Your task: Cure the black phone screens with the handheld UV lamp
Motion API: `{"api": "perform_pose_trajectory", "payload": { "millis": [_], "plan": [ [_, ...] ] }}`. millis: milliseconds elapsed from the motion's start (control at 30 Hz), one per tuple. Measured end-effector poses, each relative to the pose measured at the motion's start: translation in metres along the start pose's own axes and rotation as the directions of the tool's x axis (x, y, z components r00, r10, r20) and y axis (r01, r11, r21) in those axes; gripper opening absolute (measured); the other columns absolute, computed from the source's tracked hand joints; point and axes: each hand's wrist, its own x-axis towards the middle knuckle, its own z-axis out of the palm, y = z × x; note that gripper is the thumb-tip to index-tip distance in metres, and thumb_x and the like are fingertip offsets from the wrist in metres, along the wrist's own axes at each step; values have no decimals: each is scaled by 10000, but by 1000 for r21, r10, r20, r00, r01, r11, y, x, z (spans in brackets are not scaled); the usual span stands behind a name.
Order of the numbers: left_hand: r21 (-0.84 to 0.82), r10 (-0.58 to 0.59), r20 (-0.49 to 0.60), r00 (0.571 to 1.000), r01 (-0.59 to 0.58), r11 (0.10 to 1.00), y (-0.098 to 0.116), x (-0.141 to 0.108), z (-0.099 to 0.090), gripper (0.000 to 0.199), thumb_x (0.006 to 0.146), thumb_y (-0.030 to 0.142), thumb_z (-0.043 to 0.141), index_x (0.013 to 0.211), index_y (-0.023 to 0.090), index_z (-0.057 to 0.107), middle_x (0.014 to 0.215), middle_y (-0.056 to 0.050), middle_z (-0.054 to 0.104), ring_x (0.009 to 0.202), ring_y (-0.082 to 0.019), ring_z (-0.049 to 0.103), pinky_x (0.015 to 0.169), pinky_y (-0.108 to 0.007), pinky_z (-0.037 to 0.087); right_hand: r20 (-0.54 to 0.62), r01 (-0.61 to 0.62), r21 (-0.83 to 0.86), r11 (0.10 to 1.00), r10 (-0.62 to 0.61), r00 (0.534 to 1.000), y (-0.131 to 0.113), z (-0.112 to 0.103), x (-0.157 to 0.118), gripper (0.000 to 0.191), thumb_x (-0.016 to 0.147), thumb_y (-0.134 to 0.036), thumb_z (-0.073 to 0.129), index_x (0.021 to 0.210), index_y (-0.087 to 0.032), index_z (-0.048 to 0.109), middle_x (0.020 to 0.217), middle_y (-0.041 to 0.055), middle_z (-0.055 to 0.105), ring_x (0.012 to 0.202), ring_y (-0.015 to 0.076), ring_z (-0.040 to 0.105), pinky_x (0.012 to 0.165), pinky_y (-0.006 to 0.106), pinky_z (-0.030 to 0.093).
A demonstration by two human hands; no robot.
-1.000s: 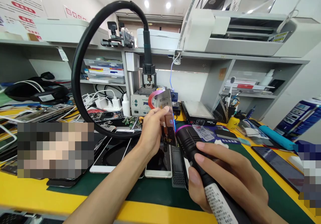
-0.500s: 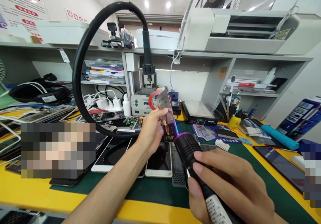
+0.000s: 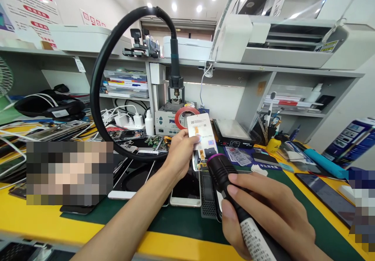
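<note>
A thin phone screen (image 3: 201,125) is pinched in my left hand (image 3: 181,151), held raised above the mat. Its back faces me, pale with printed marks, an orange flex cable and dark patches low down. My right hand (image 3: 272,210) grips a black flashlight (image 3: 224,175) with a purple ring round its head and a white label on its barrel. The flashlight's head points at the lower right part of the screen and overlaps its corner in view. Beneath my left hand, a white-framed phone (image 3: 186,201) lies on the green mat (image 3: 175,226).
A black hose (image 3: 95,81) arches over the bench at left. A red tape roll (image 3: 178,116) stands behind the screen. To the right are a flat heating plate (image 3: 233,130), a yellow bottle (image 3: 273,145) and a dark tablet (image 3: 319,192). Another white-framed device (image 3: 123,194) lies left.
My left hand has turned the screen from nearly edge-on to show its back broadly. The blue-violet glow along its edge no longer shows. The flashlight stays in my right hand, shifted slightly.
</note>
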Motion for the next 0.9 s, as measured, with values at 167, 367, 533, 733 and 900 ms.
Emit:
{"api": "perform_pose_trajectory", "payload": {
  "millis": [167, 367, 533, 733, 900],
  "plan": [
    [153, 133, 23, 991, -135, 979, 0, -2, -1, 232, 789, 184, 710, 1012, 148, 658, 991, -65, 749, 770, -146, 669, 670, -243, 532, -17, -13, 54, 998, 14, 1000, -2, 1, 0, 92, 789, -100, 706, 874, -134, 720, 915, 56, 731, 844, 107, 694, 856, 262, 580],
    [207, 253, 88, 963, -267, 941, -7, 3, -5, 242, 804, 292, 721, 994, 155, 659, 895, -38, 709, 801, -193, 675, 714, -307, 531, -6, -11, 47, 999, 11, 1000, -1, 3, -2, 109, 789, -82, 707, 887, -130, 715, 926, 52, 729, 865, 111, 688, 862, 280, 577],
    [416, 396, 128, 909, -412, 811, -7, -2, -5, 124, 848, 282, 642, 875, 172, 591, 847, -18, 695, 753, -157, 629, 681, -270, 488, -71, 1, 7, 1000, 0, 998, 3, 7, -10, 122, 795, -138, 732, 916, -151, 725, 993, 45, 726, 874, 112, 691, 852, 277, 571],
    [641, 540, 199, 818, -525, 559, -10, -6, -5, 210, 894, 293, 578, 760, 215, 436, 735, 24, 591, 729, -140, 543, 696, -263, 428, -99, 65, -14, 998, -66, 993, 11, 10, -12, 187, 791, -184, 757, 971, -142, 727, 1118, 87, 695, 918, 133, 696, 794, 266, 603],
    [680, 582, 233, 779, -558, 476, -12, -8, -5, 189, 910, 276, 568, 775, 213, 451, 764, 6, 560, 754, -155, 554, 707, -281, 425, -103, 61, -41, 997, -65, 993, 11, 9, -9, 162, 802, -184, 762, 955, -145, 724, 1094, 88, 695, 926, 123, 696, 789, 235, 602]
  ]
}}
